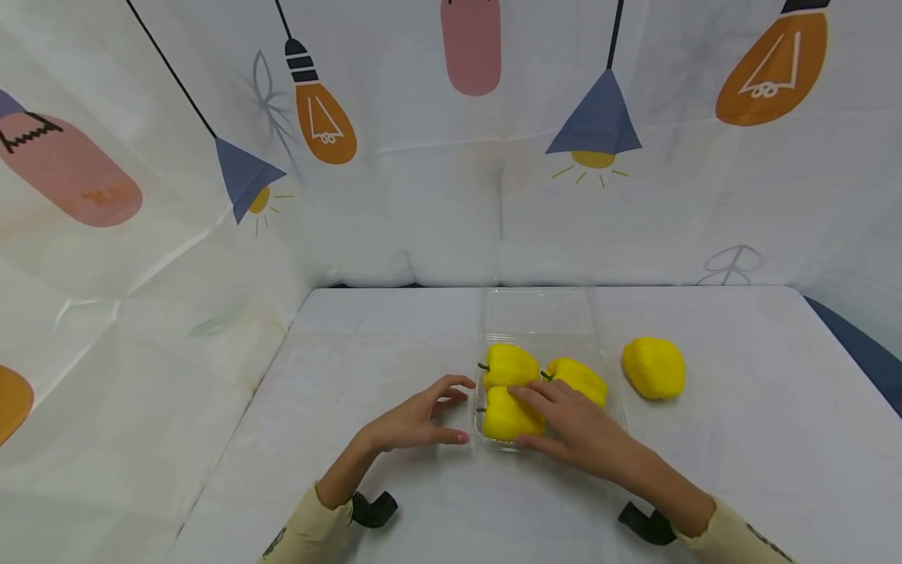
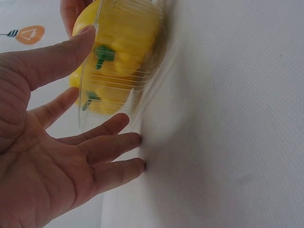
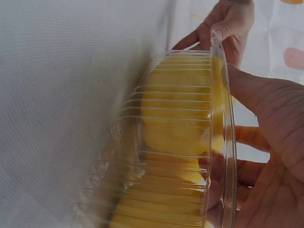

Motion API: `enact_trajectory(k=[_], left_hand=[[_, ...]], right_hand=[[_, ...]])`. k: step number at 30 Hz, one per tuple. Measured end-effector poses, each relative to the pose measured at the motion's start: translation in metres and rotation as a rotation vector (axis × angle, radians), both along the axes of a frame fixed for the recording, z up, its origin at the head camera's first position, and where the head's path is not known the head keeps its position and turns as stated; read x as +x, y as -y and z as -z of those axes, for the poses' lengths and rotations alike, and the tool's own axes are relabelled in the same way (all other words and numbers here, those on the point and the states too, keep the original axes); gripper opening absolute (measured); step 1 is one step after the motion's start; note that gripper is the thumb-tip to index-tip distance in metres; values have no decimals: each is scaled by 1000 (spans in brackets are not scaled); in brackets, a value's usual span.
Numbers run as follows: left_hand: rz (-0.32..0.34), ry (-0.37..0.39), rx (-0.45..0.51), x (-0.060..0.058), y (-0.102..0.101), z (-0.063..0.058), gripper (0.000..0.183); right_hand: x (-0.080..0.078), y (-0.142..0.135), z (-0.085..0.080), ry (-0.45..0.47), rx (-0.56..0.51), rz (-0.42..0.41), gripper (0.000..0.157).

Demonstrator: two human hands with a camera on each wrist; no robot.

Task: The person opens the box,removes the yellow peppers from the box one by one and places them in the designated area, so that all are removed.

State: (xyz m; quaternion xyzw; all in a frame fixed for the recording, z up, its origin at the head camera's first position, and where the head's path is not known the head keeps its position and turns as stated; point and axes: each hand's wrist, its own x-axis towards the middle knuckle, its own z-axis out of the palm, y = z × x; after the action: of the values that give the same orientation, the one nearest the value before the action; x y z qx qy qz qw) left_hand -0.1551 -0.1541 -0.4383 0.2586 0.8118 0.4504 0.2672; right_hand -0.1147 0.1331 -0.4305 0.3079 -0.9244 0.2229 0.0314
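Note:
In the head view, three yellow bell peppers with green stems sit in a clear plastic clamshell box (image 1: pixel 620 411), its lid (image 1: pixel 539 313) laid back behind it. My right hand (image 1: pixel 574 427) holds the front-left yellow bell pepper (image 1: pixel 509 415), index finger along its top and thumb at its near right side. In the right wrist view, the fingers reach over the box rim (image 3: pixel 231 142) to that pepper. My left hand (image 1: pixel 423 419) is beside the box's left side, fingers spread and nothing held. From the left wrist, two green stems (image 2: pixel 105 53) show through the ribbed wall.
A fourth piece, another yellow bell pepper (image 1: pixel 654 368), lies on the white-covered table (image 1: pixel 747 439) to the right of the box. Behind the table hangs a white sheet (image 1: pixel 437 211) printed with lamps and bulbs. Black straps (image 1: pixel 373 509) are at the wrists.

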Motion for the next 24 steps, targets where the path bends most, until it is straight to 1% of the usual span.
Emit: enact_trajectory(k=[6,13,24], left_hand=[[5,-9,-6,-1,0,1,71],[5,-2,-10,-1,0,0,71],[-1,11,-10,-1,0,0,70]], right_hand=[[-2,1,1,-44,9,-18,65],[-3,1,1,-119,58,-46,63],[-3,3,4,-154,77,-42,64]])
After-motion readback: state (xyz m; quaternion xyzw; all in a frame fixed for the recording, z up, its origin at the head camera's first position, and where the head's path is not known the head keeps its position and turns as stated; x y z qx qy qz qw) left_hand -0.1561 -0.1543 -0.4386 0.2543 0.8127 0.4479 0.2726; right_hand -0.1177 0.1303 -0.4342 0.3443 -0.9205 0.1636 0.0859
